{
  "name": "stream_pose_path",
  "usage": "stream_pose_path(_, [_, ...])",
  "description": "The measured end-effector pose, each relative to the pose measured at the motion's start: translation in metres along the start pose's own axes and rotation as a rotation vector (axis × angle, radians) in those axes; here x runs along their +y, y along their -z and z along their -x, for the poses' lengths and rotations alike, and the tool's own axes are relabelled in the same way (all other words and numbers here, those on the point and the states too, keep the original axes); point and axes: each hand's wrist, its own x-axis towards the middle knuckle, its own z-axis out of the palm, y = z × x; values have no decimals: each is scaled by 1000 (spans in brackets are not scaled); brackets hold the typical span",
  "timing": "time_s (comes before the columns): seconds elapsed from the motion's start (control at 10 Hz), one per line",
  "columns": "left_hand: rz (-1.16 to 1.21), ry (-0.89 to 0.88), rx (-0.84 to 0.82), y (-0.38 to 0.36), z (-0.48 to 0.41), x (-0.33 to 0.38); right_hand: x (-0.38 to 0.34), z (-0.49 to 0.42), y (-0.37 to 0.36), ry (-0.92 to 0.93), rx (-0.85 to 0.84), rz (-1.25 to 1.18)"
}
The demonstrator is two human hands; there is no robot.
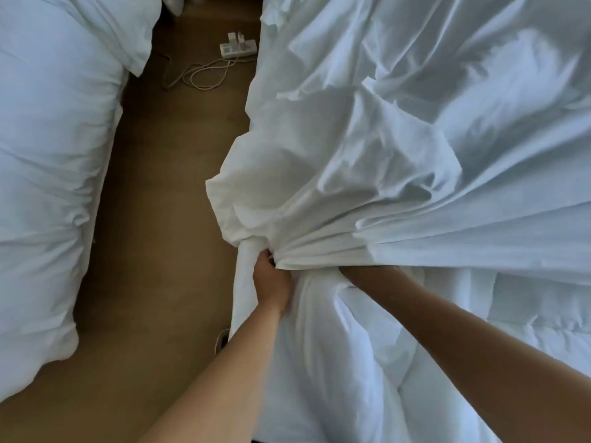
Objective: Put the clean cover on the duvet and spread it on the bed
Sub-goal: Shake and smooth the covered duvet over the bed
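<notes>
Cover lies bunched across the bed, with its gathered mouth at the near left edge, just above the bare duvet. Left hand grips that gather in a fist. Right forearm enters the opening just beside it. The right hand is hidden inside, grasp cannot be told. Bulk of cover runs away and rightward.
</notes>
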Motion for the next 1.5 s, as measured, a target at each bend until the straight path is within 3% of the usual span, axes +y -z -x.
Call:
stream_pose_path(0.1, [-41, -152, 111, -3, 7, 6, -10, -17, -6, 138, -262, -121])
stream_pose_path(0.2, [-31, -112, 129, 6, 4, 16, -28, -55, 7, 156, -382, -172])
stream_pose_path(0.3, [-87, -213, 233, 13, 0, 18, -13, -62, -3, 236, -668, -127])
stream_pose_path(0.4, [-159, -234, 365, 17, -19, 20, -11, -38, -10, 181, -665, -3])
stream_pose_path(0.5, [-417, -237, 396, 20, -38, 24, -9, -17, -2, 135, -312, -308])
stream_pose_path(0.6, [-619, -393, 389, 25, -54, 24, 15, 0, 11, 22, 59, -447])
stream_pose_path(0.7, [-603, -442, 250, 26, -50, 19, 43, -1, 13, -165, -167, -336])
stream_pose_path(0.8, [-443, -479, 195, 18, -39, 21, 31, -17, 10, -91, -446, -343])
stream_pose_path(0.9, [-234, -458, 273, 11, -31, 33, 6, -28, 14, -114, -407, -826])
stream_pose_path(1.0, [83, -308, 325, 6, -16, 47, -11, -24, 13, -294, -229, -1309])
stream_pose_path(1.1, [213, -304, 385, 4, 0, 64, -22, -13, 10, -398, 27, -1522])
stream_pose_path(1.2, [106, -389, 455, 5, 20, 62, -15, -2, 15, -265, 94, -1540])
stream_pose_path(1.3, [64, -456, 392, 2, 55, 53, -3, 19, 22, -250, 30, -1443])
stream_pose_path(1.4, [-74, -565, 265, -3, 78, 50, 16, 36, 28, -477, -150, -1656])
stream_pose_path(1.5, [-485, -653, -4, -8, 82, 44, 30, 27, 29, -796, -143, -2058])
